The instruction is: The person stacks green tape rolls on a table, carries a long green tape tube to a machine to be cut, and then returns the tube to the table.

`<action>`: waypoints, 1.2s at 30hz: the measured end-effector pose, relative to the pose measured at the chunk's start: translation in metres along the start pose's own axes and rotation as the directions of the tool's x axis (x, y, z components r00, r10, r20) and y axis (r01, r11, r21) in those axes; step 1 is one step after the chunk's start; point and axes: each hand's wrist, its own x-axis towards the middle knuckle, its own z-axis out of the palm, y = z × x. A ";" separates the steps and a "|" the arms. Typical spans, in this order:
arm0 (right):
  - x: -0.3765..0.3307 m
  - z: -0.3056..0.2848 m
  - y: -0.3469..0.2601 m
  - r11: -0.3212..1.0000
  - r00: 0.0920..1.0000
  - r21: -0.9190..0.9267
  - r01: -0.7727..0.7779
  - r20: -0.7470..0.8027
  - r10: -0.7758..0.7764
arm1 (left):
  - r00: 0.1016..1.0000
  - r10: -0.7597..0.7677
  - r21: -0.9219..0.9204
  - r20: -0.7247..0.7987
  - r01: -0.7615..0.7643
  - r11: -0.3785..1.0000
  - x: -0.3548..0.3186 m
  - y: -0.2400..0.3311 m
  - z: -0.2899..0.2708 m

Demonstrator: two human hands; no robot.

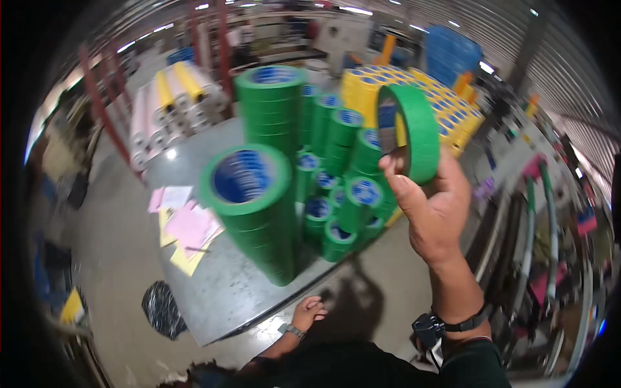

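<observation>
Large warehouse hall under a corrugated metal roof point(453, 16) with strip lights point(354, 10). Grey concrete floor point(110, 246), red steel racking point(97, 97) at left, blue pallets point(449, 55) stacked far back. Grey desk point(226, 284) in the middle.

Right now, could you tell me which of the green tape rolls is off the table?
The single green roll held up in the right hand; every other green roll sits stacked on the grey table.
</observation>
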 end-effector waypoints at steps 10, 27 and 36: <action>-0.215 -0.260 0.046 0.798 0.690 0.377 -0.470 -0.408 0.599 | 0.959 -0.192 0.353 0.210 0.109 0.929 0.033 -0.025 0.101; -0.661 -0.430 -0.211 0.752 -0.667 0.186 -0.632 -0.625 -0.406 | 0.575 -0.797 0.800 0.188 0.381 0.463 0.251 -0.149 0.263; -0.628 -0.466 0.082 0.476 -0.246 0.350 -0.807 -0.932 0.267 | 0.557 -0.826 0.746 -0.084 0.584 0.319 0.366 -0.187 0.349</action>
